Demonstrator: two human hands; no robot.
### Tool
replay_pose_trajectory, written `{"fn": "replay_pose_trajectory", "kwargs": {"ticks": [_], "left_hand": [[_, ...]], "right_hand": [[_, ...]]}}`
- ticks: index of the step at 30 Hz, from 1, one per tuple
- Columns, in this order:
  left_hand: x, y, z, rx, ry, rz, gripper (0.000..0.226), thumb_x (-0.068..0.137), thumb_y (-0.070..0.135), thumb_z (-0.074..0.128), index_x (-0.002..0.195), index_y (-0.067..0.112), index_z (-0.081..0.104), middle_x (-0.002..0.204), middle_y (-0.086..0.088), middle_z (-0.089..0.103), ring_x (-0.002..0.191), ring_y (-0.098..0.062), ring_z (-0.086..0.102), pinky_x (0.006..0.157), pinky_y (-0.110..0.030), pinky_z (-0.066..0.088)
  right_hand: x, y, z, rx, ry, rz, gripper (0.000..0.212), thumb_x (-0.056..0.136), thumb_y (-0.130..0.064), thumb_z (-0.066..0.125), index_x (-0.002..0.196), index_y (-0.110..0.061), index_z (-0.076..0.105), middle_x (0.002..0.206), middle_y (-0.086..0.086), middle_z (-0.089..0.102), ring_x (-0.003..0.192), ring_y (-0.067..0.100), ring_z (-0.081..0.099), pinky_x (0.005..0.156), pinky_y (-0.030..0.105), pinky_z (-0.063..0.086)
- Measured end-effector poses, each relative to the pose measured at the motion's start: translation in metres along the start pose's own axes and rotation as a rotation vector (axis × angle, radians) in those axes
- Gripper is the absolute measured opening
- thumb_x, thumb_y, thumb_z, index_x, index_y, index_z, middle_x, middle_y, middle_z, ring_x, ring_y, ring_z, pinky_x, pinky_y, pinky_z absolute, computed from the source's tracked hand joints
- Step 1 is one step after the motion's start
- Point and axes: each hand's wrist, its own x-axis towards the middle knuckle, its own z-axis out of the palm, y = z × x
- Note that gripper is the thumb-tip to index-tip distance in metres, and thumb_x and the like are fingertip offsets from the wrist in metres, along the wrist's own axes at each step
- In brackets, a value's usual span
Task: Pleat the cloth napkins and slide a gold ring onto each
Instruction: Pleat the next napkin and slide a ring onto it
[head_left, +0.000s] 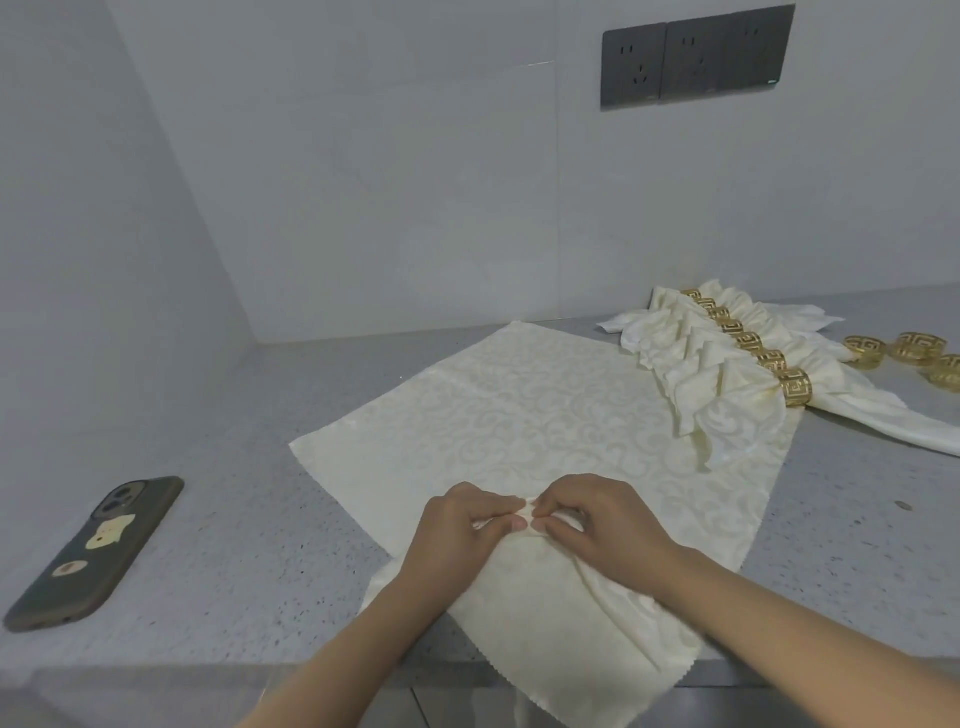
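A cream patterned napkin (524, 415) lies spread on the grey counter, its near corner hanging over the front edge. My left hand (457, 530) and my right hand (597, 525) meet at its middle, fingertips pinching small folds of cloth between them. At the back right lies a row of several pleated napkins (701, 364), each with a gold ring (795, 392) round it. Three loose gold rings (865, 351) sit on the counter further right.
A phone (98, 551) in a dark case lies face down near the counter's left front. The speckled counter (260, 493) ends at walls behind and to the left. Dark wall sockets (696, 57) are mounted above.
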Motion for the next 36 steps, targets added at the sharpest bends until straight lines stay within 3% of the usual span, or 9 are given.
{"fn": "replay_pose_trajectory", "kwargs": {"ticks": [4, 7, 11, 15, 18, 26, 31, 34, 36], "left_hand": [[0.002, 0.003, -0.002, 0.059, -0.061, -0.015, 0.035, 0.085, 0.025, 0.070, 0.119, 0.031, 0.064, 0.095, 0.016, 0.059, 0.094, 0.002, 0.054, 0.082, -0.001, 0.033], [0.005, 0.006, -0.003, 0.112, -0.103, 0.028, 0.024, 0.087, 0.023, 0.067, 0.111, 0.024, 0.071, 0.098, 0.012, 0.061, 0.098, -0.002, 0.051, 0.084, 0.000, 0.030], [0.006, 0.005, -0.003, 0.093, -0.091, 0.006, 0.019, 0.085, 0.022, 0.070, 0.103, 0.021, 0.074, 0.109, 0.012, 0.067, 0.100, 0.004, 0.054, 0.084, 0.004, 0.029], [0.004, 0.007, -0.004, 0.169, -0.117, 0.036, 0.019, 0.089, 0.025, 0.064, 0.107, 0.024, 0.070, 0.106, 0.025, 0.061, 0.100, 0.004, 0.050, 0.081, 0.005, 0.026], [0.003, 0.009, -0.003, 0.218, -0.101, 0.059, 0.016, 0.090, 0.027, 0.063, 0.105, 0.026, 0.069, 0.089, 0.036, 0.049, 0.094, 0.001, 0.047, 0.078, 0.002, 0.027], [0.003, 0.009, 0.000, 0.287, -0.098, 0.173, 0.011, 0.089, 0.026, 0.061, 0.100, 0.022, 0.060, 0.098, 0.014, 0.060, 0.090, -0.007, 0.055, 0.077, -0.018, 0.037], [0.009, 0.009, 0.001, 0.252, -0.172, 0.186, 0.017, 0.086, 0.034, 0.065, 0.101, 0.027, 0.060, 0.095, 0.018, 0.055, 0.091, -0.001, 0.051, 0.075, -0.011, 0.034], [0.019, 0.023, 0.009, 0.159, -0.130, 0.192, 0.009, 0.086, 0.025, 0.067, 0.092, 0.030, 0.062, 0.091, 0.019, 0.058, 0.089, 0.002, 0.054, 0.076, -0.008, 0.035], [0.027, 0.034, 0.015, 0.091, -0.097, 0.196, 0.020, 0.084, 0.022, 0.070, 0.084, 0.039, 0.059, 0.088, 0.018, 0.060, 0.087, 0.007, 0.055, 0.074, -0.005, 0.035]], "right_hand": [[0.000, 0.000, -0.001, 0.000, 0.012, -0.012, 0.018, 0.085, -0.032, 0.061, 0.101, -0.024, 0.066, 0.099, -0.016, 0.059, 0.089, 0.001, 0.057, 0.078, 0.021, 0.047], [0.001, 0.002, 0.001, -0.020, -0.001, 0.041, 0.033, 0.089, -0.032, 0.061, 0.120, -0.022, 0.062, 0.115, -0.012, 0.056, 0.102, 0.003, 0.055, 0.089, 0.020, 0.043], [0.001, 0.004, 0.007, -0.153, -0.041, 0.024, 0.046, 0.090, -0.050, 0.045, 0.124, -0.024, 0.062, 0.130, -0.008, 0.057, 0.121, 0.012, 0.046, 0.098, 0.019, 0.033], [0.001, 0.003, 0.003, -0.128, -0.035, 0.043, 0.032, 0.090, -0.041, 0.055, 0.118, -0.028, 0.063, 0.111, -0.013, 0.065, 0.107, 0.009, 0.052, 0.091, 0.021, 0.037], [0.002, 0.001, 0.003, -0.073, -0.015, 0.033, 0.025, 0.090, -0.035, 0.059, 0.112, -0.025, 0.066, 0.104, -0.017, 0.062, 0.102, 0.004, 0.048, 0.086, 0.011, 0.033], [0.001, -0.001, 0.001, -0.022, -0.015, -0.028, 0.018, 0.090, -0.026, 0.061, 0.106, -0.020, 0.064, 0.089, -0.024, 0.049, 0.096, -0.005, 0.039, 0.081, 0.009, 0.033], [-0.001, 0.006, -0.004, -0.026, 0.002, -0.027, 0.017, 0.091, -0.026, 0.059, 0.106, -0.021, 0.063, 0.092, -0.019, 0.051, 0.099, -0.011, 0.037, 0.082, 0.006, 0.030], [-0.004, 0.011, -0.020, -0.025, 0.043, -0.020, 0.017, 0.091, -0.026, 0.059, 0.106, -0.019, 0.064, 0.091, -0.021, 0.050, 0.100, -0.012, 0.037, 0.083, 0.005, 0.030], [-0.004, 0.014, -0.034, -0.022, 0.079, -0.009, 0.017, 0.090, -0.026, 0.061, 0.105, -0.020, 0.066, 0.090, -0.024, 0.050, 0.100, -0.012, 0.039, 0.083, 0.004, 0.030]]}}
